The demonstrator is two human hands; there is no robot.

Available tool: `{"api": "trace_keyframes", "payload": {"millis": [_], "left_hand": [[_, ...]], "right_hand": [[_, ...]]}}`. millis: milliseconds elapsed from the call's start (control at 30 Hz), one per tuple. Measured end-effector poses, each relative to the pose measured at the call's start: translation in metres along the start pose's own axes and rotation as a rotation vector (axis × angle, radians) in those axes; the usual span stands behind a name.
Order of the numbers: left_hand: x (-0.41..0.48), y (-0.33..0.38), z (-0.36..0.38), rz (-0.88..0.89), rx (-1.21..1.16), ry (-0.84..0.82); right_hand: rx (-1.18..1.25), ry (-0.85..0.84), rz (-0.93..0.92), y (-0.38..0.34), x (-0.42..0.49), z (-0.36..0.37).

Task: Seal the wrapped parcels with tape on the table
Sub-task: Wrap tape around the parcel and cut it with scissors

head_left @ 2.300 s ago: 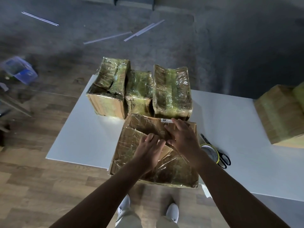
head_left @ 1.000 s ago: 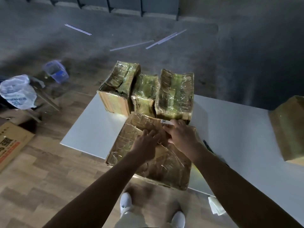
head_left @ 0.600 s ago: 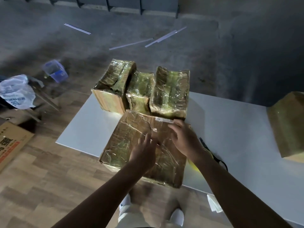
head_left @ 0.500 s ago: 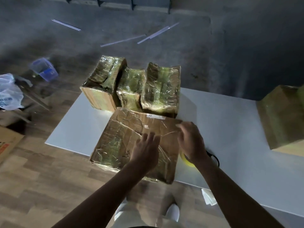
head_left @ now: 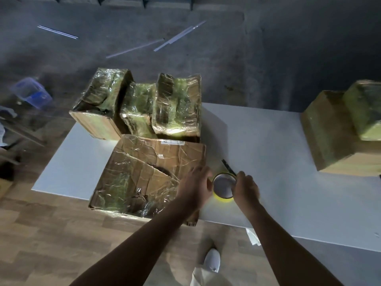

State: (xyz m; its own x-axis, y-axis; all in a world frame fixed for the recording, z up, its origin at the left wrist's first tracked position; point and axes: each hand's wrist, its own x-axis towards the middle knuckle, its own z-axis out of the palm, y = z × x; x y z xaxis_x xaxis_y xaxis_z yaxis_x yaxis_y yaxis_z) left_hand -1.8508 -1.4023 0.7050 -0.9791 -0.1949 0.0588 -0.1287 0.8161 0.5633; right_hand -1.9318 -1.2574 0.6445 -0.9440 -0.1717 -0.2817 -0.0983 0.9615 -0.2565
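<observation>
So you are only at the start of sealing the large parcel (head_left: 144, 174), by my judgement: no strip of yellow tape shows on its top, and the film there lies wrinkled over a raised flap. It rests at the near edge of the table (head_left: 268, 141), with its near side overhanging.

The tape roll (head_left: 222, 199) is just beside that parcel's right edge, between your hands. Your right hand (head_left: 245, 187) curls its fingers round the roll's right rim. Your left hand (head_left: 194, 185) has its fingertips at the roll's left side; I cannot tell whether it grips.

Count 6 parcels: 1 large, 3 smaller parcels (head_left: 138, 108) touching its far edge, and 2 at the right (head_left: 334, 129). Whether those 5 are taped is unclear. You have 1 roll, and 1 dark tool (head_left: 227, 167), likely scissors, behind it.
</observation>
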Motion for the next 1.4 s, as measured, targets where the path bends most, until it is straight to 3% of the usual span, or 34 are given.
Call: {"api": "trace_keyframes", "payload": {"millis": [200,367,533,733,1067,1400], "left_hand": [[0.012,-0.006,-0.008,-0.272,-0.271,0.003],[0.028,0.008,-0.031,-0.603,-0.605,-0.225],[0.032,0.008,-0.048,-0.657,-0.750,-0.236],[0.030,-0.015,-0.072,-0.657,-0.853,-0.165],[0.029,-0.039,-0.098,-0.637,-0.827,-0.039],[0.026,-0.064,-0.109,-0.727,-0.854,0.033]], "right_hand": [[0.325,0.195,-0.034,-0.015,-0.008,-0.033],[0.471,0.359,-0.180,-0.032,-0.019,-0.057],[0.393,0.441,-0.389,-0.047,-0.024,-0.064],[0.460,0.311,-0.395,-0.065,-0.021,-0.068],[0.342,0.303,-0.556,-0.091,-0.020,-0.062],[0.324,0.316,-0.626,-0.109,-0.024,-0.057]]}}
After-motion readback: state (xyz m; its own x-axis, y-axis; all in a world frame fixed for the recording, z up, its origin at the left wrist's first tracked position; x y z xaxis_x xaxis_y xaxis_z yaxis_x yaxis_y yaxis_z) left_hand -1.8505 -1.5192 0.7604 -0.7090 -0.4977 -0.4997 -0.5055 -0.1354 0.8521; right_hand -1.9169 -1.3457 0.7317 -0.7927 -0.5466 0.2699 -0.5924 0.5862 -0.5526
